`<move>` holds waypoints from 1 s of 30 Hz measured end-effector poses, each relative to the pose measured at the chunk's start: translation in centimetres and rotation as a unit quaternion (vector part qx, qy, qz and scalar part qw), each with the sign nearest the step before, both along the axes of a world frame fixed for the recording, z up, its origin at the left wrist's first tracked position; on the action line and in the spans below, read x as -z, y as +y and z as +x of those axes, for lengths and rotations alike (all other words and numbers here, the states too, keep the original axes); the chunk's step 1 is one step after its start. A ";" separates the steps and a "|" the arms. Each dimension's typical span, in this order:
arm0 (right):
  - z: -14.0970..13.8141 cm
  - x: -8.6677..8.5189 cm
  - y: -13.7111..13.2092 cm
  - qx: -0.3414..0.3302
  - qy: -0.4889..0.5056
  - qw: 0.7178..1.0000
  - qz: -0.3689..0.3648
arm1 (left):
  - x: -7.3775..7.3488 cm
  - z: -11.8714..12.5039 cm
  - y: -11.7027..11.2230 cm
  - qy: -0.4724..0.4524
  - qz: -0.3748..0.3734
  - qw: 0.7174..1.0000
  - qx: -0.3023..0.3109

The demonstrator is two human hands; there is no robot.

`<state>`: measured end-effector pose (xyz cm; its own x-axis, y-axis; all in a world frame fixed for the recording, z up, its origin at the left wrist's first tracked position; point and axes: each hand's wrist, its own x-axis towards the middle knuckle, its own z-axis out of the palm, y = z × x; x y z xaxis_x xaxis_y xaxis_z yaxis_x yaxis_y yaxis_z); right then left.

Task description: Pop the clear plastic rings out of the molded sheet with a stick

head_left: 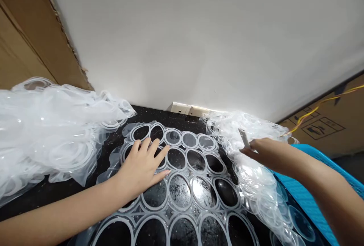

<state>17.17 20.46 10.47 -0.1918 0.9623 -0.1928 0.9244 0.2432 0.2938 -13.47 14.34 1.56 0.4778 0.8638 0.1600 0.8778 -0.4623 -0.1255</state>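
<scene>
Largest item: pale wall, by which the rear of the view is filled. Below it, a black speckled bench. Cardboard noted at left, a printed carton at right. A large heap of clear film is piled at left on the bench; a narrower heap of ringed film is piled at right, beside a blue basket.

Perforated sheet: laid flat on the bench between the heaps, near edge cut off by the frame. Rows of white-rimmed rounds are seen; whether every round is open cannot be told. Judged light, limp and rather slippery, with narrow bridges liable to stretch or tear; best gripped at the outer margin or where rims meet.

Left hand: pressed palm-down on the sheet's upper left, fingers spread, nothing grasped. Right hand: held over the right heap, fingers curled round a flat metallic tool; the tool's exact type cannot be told. Smaller still: pale sockets at the wall's foot, yellow wire at right
</scene>
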 end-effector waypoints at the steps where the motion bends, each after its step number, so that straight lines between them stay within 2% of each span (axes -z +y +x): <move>1: 0.3 0.0 -0.4 -0.003 -0.001 1.000 0.005 | 0.0 0.3 0.1 0.002 0.005 1.000 0.011; 4: -1.1 -0.2 -0.5 -0.021 0.048 0.997 0.065 | 0.1 1.5 0.6 0.005 -0.005 0.997 0.071; 6: -3.5 0.0 0.0 -0.056 0.165 0.983 0.052 | 0.3 2.2 1.0 0.009 -0.022 0.995 0.093; 8: -6.3 0.9 0.6 -0.104 0.333 0.937 -0.004 | 0.7 2.7 1.1 0.013 -0.026 0.995 0.092; 10: -8.6 2.5 1.2 -0.151 0.428 0.890 -0.043 | 1.0 2.7 1.1 0.013 -0.014 0.996 0.090; 12: -10.2 4.3 1.7 -0.171 0.481 0.857 -0.075 | 1.3 2.5 1.0 0.008 -0.002 0.995 0.094; 16: -11.4 6.9 2.4 -0.163 0.534 0.819 -0.134 | 1.6 2.1 0.9 -0.005 0.001 0.995 0.095; 19: -11.6 7.3 2.7 -0.156 0.542 0.811 -0.156 | 1.7 2.2 0.9 -0.021 0.007 0.995 0.092; 24: -11.6 7.0 2.7 -0.168 0.518 0.827 -0.141 | 1.5 2.4 0.7 -0.031 -0.029 0.995 0.093; 27: -11.7 7.0 2.2 -0.217 0.486 0.840 -0.103 | 1.2 2.3 0.6 -0.042 -0.053 0.993 0.097; 30: -11.7 7.5 1.4 -0.313 0.424 0.849 -0.048 | 0.8 2.2 0.6 -0.073 -0.081 0.989 0.102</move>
<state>5.49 21.89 2.95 -0.7682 0.6089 0.1977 0.4754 0.7495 -0.4607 -11.24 14.99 0.74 0.6263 0.7720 0.1082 0.7677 -0.6349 0.0865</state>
